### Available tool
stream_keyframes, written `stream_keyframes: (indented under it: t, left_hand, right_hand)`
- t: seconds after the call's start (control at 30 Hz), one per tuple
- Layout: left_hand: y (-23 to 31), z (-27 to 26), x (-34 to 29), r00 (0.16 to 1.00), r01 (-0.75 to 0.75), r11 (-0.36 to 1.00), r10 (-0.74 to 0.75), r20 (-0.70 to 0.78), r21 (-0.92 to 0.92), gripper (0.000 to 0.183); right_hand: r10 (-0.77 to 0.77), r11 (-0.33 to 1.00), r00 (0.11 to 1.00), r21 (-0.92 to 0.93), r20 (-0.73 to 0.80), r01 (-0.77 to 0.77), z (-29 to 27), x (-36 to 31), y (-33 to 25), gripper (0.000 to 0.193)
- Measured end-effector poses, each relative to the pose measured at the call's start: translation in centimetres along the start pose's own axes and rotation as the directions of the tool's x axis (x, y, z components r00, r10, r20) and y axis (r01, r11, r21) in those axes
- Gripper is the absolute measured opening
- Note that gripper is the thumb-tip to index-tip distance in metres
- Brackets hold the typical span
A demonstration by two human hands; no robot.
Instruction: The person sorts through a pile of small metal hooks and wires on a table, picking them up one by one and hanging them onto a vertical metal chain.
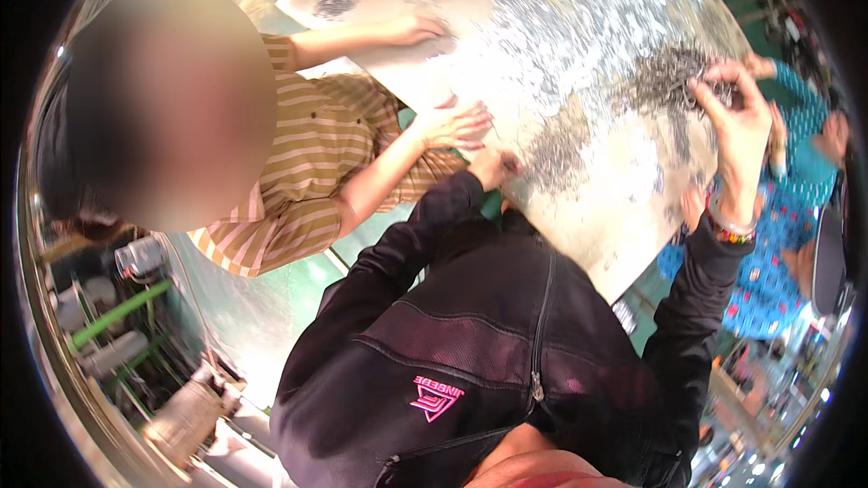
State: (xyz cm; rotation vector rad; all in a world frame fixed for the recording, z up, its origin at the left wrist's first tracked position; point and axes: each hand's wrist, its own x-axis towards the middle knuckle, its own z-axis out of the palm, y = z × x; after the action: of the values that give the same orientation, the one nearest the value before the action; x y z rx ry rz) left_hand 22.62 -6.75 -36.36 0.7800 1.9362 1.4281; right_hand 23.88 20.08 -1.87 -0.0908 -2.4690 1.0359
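Observation:
My right hand (pixel 737 117) is raised over the right side of the table, with thumb and fingers curled together. Behind its fingertips lies a tangled heap of small dark metal pieces (pixel 667 77); what is in the pinch cannot be told apart from that heap. Low at the near left table edge, my left hand (pixel 489 167) is closed, and its fingers touch something small and dark that I cannot make out. Right beside it, a patch of small grey metal pieces (pixel 556 155) lies on the table.
Shiny metal pieces (pixel 588 9) spread across the far part of the pale table (pixel 579 230). At my left, a person in a striped shirt (pixel 312 140) rests both hands on the table. People in teal (pixel 800 140) and blue patterned (pixel 768 262) clothing are on the right.

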Motion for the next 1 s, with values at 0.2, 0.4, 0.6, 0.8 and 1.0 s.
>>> stream_keyframes:
  t: [0.2, 0.4, 0.6, 0.8, 1.0]
  left_hand:
    - [0.8, -1.6, -4.7, 0.979, 0.203, 0.979, -0.203, 0.016, -0.003, 0.017]
    - [2.3, -2.3, -7.4, 0.966, 0.215, 0.974, -0.222, -0.130, -0.066, 0.018]
    - [2.5, -2.6, -9.2, 0.962, 0.246, 0.963, -0.257, -0.096, -0.114, 0.021]
    - [4.6, -2.9, -10.7, 0.956, 0.159, 0.979, -0.185, -0.229, -0.129, 0.014]
    - [1.7, -1.8, -10.3, 0.960, 0.155, 0.982, -0.176, -0.218, -0.109, 0.016]
  right_hand:
    - [-0.017, 0.971, 0.998, 0.237, 0.056, 0.003, 7.2, 4.9, 0.5, 0.016]
    - [-0.133, 0.931, 0.991, 0.346, 0.020, 0.118, 15.7, 11.2, -1.1, 0.017]
    - [-0.097, 0.860, 0.978, 0.510, 0.186, -0.012, 28.3, 17.0, 2.0, 0.027]
    - [-0.082, 0.993, 0.554, 0.023, 0.829, 0.113, 32.8, 16.2, 8.4, 0.043]
    - [-0.175, 0.985, 0.694, 0.126, 0.699, 0.121, 22.7, 10.5, 10.9, 0.044]
